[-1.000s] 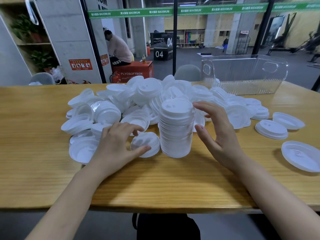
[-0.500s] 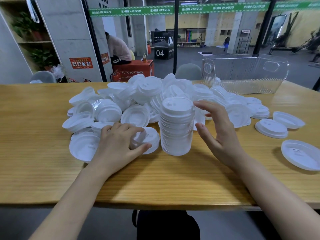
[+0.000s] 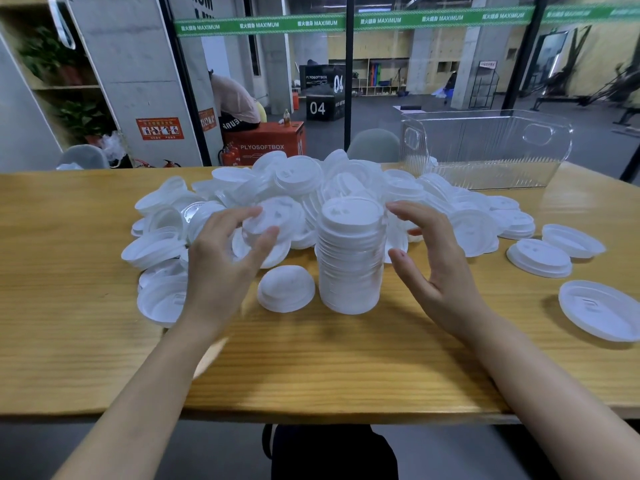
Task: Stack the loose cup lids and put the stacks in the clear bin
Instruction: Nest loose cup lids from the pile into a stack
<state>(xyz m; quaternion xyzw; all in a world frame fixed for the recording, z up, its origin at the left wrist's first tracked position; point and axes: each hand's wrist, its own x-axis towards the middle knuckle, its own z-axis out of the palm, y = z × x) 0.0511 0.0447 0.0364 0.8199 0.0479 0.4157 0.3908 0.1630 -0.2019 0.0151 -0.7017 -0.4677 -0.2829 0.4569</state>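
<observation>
**Gym floor seen thru glass**

Beyond the bench (image 3: pixel 104 341) & glass wall (image 3: pixel 349 81): red PLYOSOFTBOX box (image 3: pixel 266 148), black plyo box (image 3: pixel 322 95) no. 04, green MAXIMUM banner (image 3: pixel 346 21), exercise machines (image 3: pixel 588 88) far right, cubby shelves (image 3: pixel 377 77) at back

The loose cup lids (image 3: pixel 474 233) and the stack (image 3: pixel 351 258) are plain white. The clear bin (image 3: pixel 485 161) is colourless with fine vertical ribbing. The bench (image 3: pixel 69 271) is honey-yellow wood with long grain streaks. Behind, a red box (image 3: pixel 266 147) bears white lettering, a black box (image 3: pixel 320 107) a white 04, a green banner (image 3: pixel 263 26) white print.
</observation>
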